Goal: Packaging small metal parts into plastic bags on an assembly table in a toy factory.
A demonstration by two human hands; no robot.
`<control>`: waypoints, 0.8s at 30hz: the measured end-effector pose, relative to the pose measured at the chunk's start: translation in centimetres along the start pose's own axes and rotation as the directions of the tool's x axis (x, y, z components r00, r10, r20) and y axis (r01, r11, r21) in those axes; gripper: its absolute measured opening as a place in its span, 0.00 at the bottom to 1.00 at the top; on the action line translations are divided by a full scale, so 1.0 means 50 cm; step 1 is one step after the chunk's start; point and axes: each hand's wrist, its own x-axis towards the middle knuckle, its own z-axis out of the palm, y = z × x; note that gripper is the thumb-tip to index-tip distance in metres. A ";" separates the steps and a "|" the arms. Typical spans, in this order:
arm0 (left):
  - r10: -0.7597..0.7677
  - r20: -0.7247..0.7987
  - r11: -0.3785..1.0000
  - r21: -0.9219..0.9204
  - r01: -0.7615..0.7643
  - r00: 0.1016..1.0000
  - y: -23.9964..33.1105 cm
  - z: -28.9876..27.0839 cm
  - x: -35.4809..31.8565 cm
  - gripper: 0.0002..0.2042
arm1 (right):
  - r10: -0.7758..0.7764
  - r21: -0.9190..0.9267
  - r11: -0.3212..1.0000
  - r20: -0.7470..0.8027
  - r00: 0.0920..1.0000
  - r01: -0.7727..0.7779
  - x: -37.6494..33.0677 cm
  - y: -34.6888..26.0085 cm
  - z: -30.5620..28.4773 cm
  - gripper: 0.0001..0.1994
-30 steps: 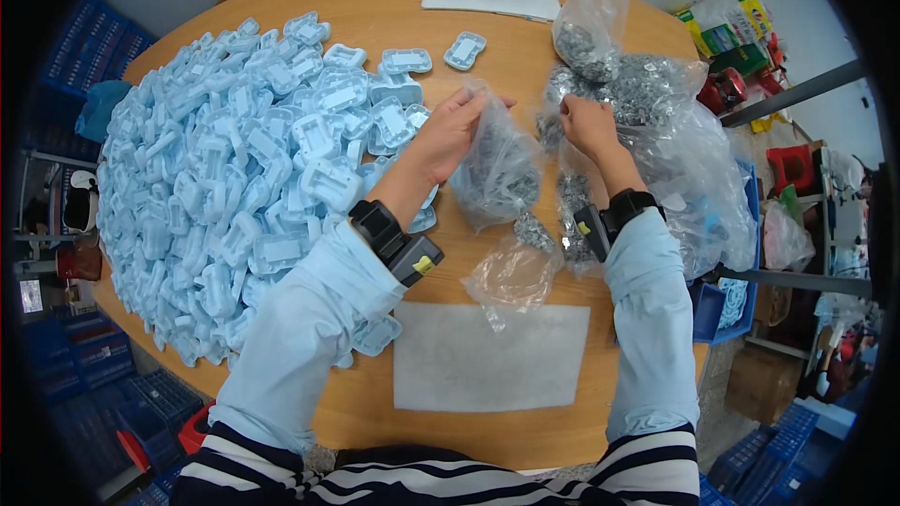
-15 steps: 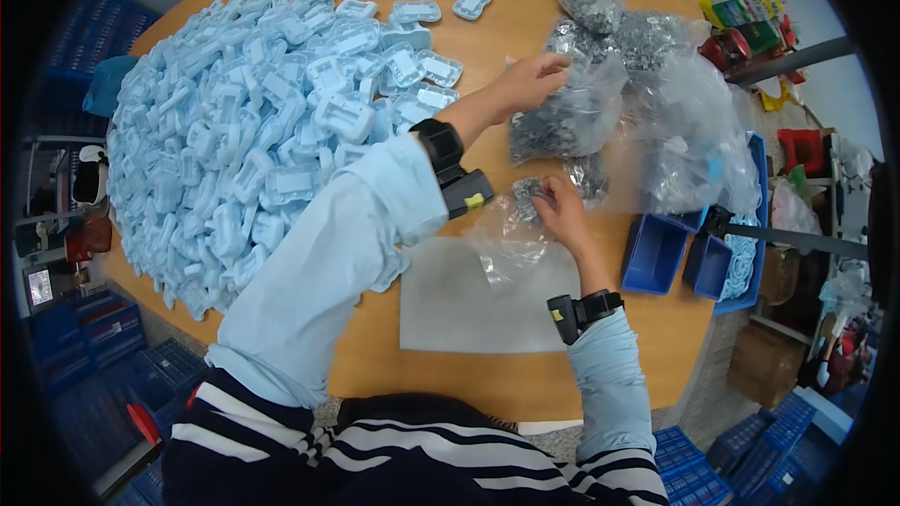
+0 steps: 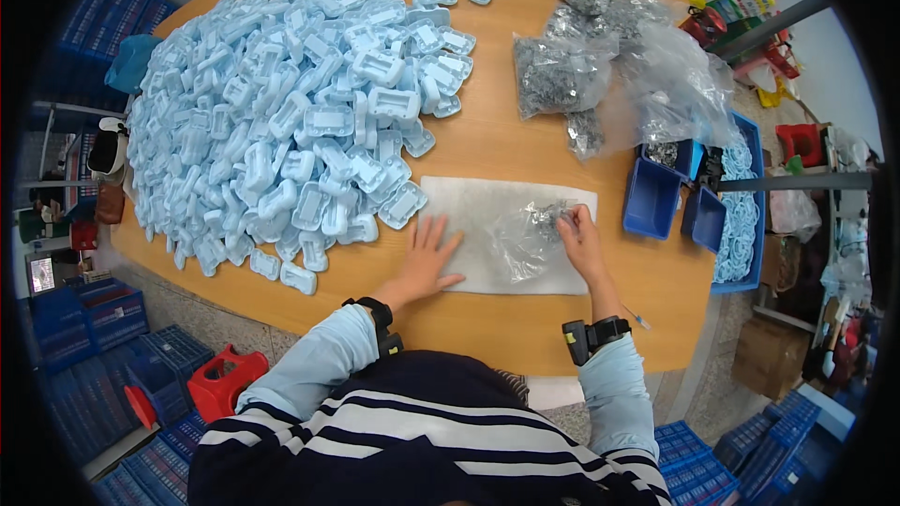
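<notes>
The white mat (image 3: 487,225) on the wooden counter (image 3: 497,145) is pinned flat by the left hand (image 3: 427,258), fingers spread, while a clear bag of small metal parts (image 3: 525,239) lying on it is pinched by the right hand (image 3: 579,242), beside the heap of pale blue plastic housings (image 3: 281,103).

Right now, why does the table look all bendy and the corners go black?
In the head view, the fisheye lens curves the wooden table edge and leaves black corners. Light is even, with soft shadows. The clear bag under the right hand shows some glare. The left hand looks sharp.
</notes>
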 end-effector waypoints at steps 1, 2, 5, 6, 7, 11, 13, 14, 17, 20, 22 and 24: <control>-0.055 -0.022 0.999 0.002 0.055 0.998 -0.009 0.004 -0.010 0.40 | 0.008 -0.075 0.997 -0.031 0.999 -0.010 -0.023 -0.020 0.011 0.10; -0.109 -0.044 0.994 0.003 0.109 0.993 -0.017 0.007 -0.019 0.44 | 0.013 -0.148 0.989 -0.063 0.998 -0.022 -0.042 -0.035 0.023 0.11; -0.157 -0.073 0.988 -0.009 0.157 0.985 -0.039 -0.002 -0.026 0.49 | -0.153 -0.231 0.966 -0.140 0.978 0.118 -0.086 -0.047 0.051 0.13; -0.172 -0.049 0.985 -0.025 0.171 0.984 -0.036 -0.005 -0.029 0.50 | -0.226 -0.247 0.951 -0.152 0.962 0.184 -0.096 -0.042 0.053 0.16; -0.138 -0.044 0.990 -0.020 0.137 0.990 -0.038 -0.007 -0.037 0.50 | -0.183 -0.192 0.971 -0.211 0.960 0.142 -0.098 -0.034 0.063 0.17; -0.019 0.038 1.000 -0.002 0.019 0.999 -0.019 0.001 -0.054 0.51 | 0.153 0.127 0.985 -0.363 0.919 -0.114 -0.106 0.057 0.078 0.19; -0.008 0.067 1.000 0.007 0.007 0.998 -0.006 0.012 -0.069 0.50 | 0.307 0.208 0.943 -0.245 0.920 -0.260 -0.116 0.081 0.060 0.17; -0.013 0.061 1.000 0.023 0.012 0.998 -0.005 0.016 -0.080 0.50 | 0.343 0.187 0.930 -0.126 0.931 -0.318 -0.120 0.062 0.047 0.14; 0.001 0.043 0.999 0.049 -0.003 0.999 -0.002 0.029 -0.108 0.50 | 0.355 0.224 0.907 0.051 0.934 -0.357 -0.134 0.025 0.035 0.10; 0.016 0.047 0.999 0.039 -0.018 0.999 0.000 0.038 -0.135 0.50 | 0.277 0.262 0.919 0.107 0.955 -0.295 -0.150 0.008 0.041 0.08; 0.023 0.053 0.999 0.034 -0.024 0.998 0.000 0.039 -0.150 0.49 | 0.244 0.285 0.919 0.127 0.961 -0.271 -0.163 0.002 0.044 0.07; 0.030 0.055 0.999 0.041 -0.032 0.998 0.003 0.036 -0.156 0.48 | 0.244 0.323 0.905 0.141 0.959 -0.278 -0.175 0.004 0.042 0.07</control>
